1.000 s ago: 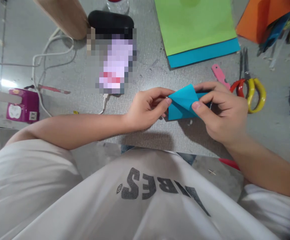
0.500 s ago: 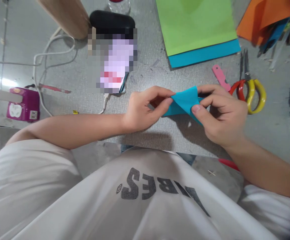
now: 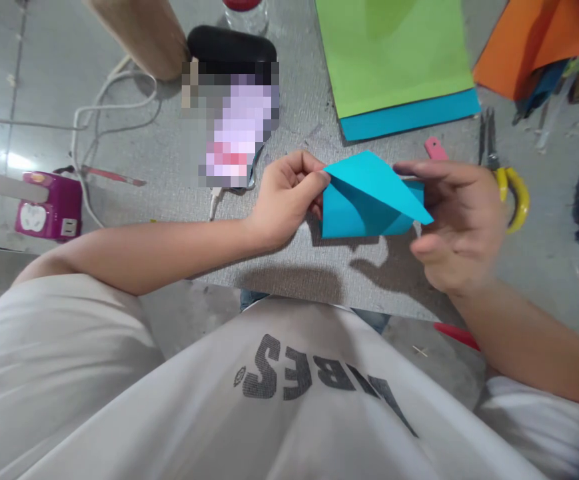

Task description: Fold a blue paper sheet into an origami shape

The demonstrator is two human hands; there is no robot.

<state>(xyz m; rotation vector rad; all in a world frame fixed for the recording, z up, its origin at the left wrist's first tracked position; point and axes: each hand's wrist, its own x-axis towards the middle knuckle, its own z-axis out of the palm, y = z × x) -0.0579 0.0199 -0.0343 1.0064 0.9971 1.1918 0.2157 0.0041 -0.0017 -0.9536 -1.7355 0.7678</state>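
A piece of blue paper is held just above the table, with a folded flap slanting across its top and a pointed corner at the right. My left hand pinches its left end between thumb and fingers. Around the right end, my right hand is spread, thumb apart from the fingers. Its fingers reach behind or beside the paper's edge; whether they touch it I cannot tell. Partly behind this hand lie yellow-handled scissors and a pink tool.
Green sheets over a blue sheet lie at the back, with orange paper to their right. A blurred phone on a white cable lies left, near a black case. A purple power adapter stands far left.
My right hand has let go of the flap, opened and moved slightly right. The flap has spread out wider, showing more of the blue paper. My left hand keeps its pinch.
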